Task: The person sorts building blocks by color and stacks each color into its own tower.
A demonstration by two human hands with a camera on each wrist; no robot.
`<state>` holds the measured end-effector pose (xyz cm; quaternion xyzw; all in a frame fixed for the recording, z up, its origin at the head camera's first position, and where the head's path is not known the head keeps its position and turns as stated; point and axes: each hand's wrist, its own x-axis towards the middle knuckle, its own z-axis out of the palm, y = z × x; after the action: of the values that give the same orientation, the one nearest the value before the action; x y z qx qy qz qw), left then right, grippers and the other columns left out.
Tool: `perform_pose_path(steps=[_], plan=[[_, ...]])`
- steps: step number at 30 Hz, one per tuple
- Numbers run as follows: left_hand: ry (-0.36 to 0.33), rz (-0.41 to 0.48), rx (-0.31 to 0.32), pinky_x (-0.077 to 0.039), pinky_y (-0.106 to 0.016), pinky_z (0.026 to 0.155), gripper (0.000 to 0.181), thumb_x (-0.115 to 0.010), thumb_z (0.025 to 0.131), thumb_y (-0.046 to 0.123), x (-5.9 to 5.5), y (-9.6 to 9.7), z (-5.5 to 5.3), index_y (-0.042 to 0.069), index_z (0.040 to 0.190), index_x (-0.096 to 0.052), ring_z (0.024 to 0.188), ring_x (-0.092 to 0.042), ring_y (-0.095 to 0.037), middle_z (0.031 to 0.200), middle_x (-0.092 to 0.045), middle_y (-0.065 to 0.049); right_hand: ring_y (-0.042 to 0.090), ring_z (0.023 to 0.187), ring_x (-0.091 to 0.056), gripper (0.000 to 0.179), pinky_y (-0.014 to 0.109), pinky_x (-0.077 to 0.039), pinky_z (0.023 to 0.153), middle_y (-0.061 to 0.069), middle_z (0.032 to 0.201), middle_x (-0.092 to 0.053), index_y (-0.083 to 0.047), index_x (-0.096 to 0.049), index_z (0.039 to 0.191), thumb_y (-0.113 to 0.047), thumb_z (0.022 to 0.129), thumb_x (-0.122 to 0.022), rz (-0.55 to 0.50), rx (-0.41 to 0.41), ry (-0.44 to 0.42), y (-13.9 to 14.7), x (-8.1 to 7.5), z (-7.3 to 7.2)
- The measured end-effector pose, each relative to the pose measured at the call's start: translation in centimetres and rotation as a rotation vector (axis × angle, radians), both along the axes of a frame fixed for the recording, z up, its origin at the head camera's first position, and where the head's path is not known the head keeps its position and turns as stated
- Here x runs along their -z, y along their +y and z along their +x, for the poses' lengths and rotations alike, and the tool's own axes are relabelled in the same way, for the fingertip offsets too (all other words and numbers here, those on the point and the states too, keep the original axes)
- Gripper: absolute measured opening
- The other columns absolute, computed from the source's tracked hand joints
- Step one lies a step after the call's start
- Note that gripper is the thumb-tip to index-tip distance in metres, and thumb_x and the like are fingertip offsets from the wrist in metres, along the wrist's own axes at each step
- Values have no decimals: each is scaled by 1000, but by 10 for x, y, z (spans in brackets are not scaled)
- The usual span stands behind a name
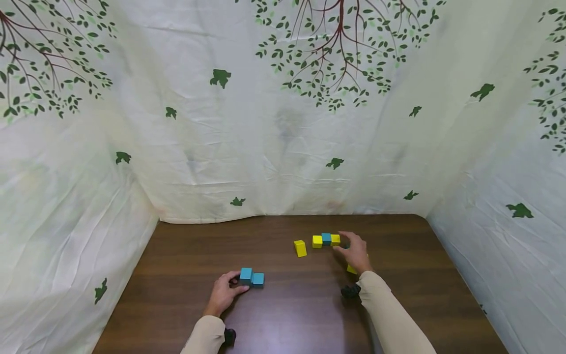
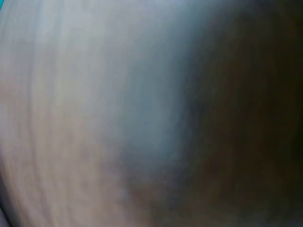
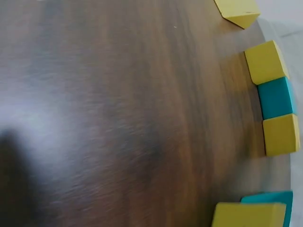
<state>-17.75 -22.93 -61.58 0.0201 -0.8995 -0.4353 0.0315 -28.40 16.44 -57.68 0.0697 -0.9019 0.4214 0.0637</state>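
In the head view my left hand (image 1: 222, 294) grips the left one of two blue blocks (image 1: 245, 276), thumb at its near side and fingers at its far side. The second blue block (image 1: 258, 280) sits right beside it. My right hand (image 1: 355, 252) has thumb and fingers spread apart, tips close to the yellow block (image 1: 335, 240) that ends a short row. That row continues leftward with a blue block (image 1: 326, 239) and a yellow block (image 1: 317, 241). Some blue shows between the right thumb and fingers. The left wrist view is blurred.
Left of the row stands a separate yellow block (image 1: 300, 248). Another yellow block (image 1: 352, 269) is partly hidden by my right wrist; in the right wrist view a yellow block (image 3: 246, 216) overlaps a teal block (image 3: 272, 197). White cloth (image 1: 283, 162) surrounds the brown table (image 1: 292, 314).
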Motion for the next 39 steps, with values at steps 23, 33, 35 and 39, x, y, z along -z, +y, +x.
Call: perform_pose_path(steps=[23, 33, 35, 39], plan=[[-10, 15, -5, -46, -39, 78, 43, -83, 74, 13, -1, -1, 1, 0, 112, -68, 87, -54, -22, 94, -61, -7, 40, 111, -55, 41, 56, -28, 99, 20, 123, -62, -3, -65, 121, -9, 82, -76, 114, 2, -91, -28, 21, -32], [-16, 8, -2, -47, -40, 78, 44, -83, 75, 13, 1, -1, 1, -1, 113, -67, 87, -55, -23, 93, -61, -8, 40, 108, -55, 41, 56, -27, 101, 21, 122, -62, -1, -65, 120, -9, 82, -76, 94, 25, -134, -25, 22, -31], [-14, 6, 0, -47, -40, 78, 44, -83, 75, 13, 0, -1, 1, -1, 113, -67, 87, -54, -23, 92, -61, -7, 39, 108, -55, 40, 56, -27, 100, 20, 122, -62, -1, -65, 120, -10, 83, -76, 99, 25, -135, -25, 23, -31], [-2, 7, 3, -47, -39, 77, 44, -83, 75, 13, -1, 0, 1, -1, 113, -67, 86, -54, -22, 91, -60, -7, 39, 109, -55, 40, 56, -27, 100, 20, 121, -62, -1, -65, 120, -10, 83, -75, 94, 27, -130, -25, 22, -30]])
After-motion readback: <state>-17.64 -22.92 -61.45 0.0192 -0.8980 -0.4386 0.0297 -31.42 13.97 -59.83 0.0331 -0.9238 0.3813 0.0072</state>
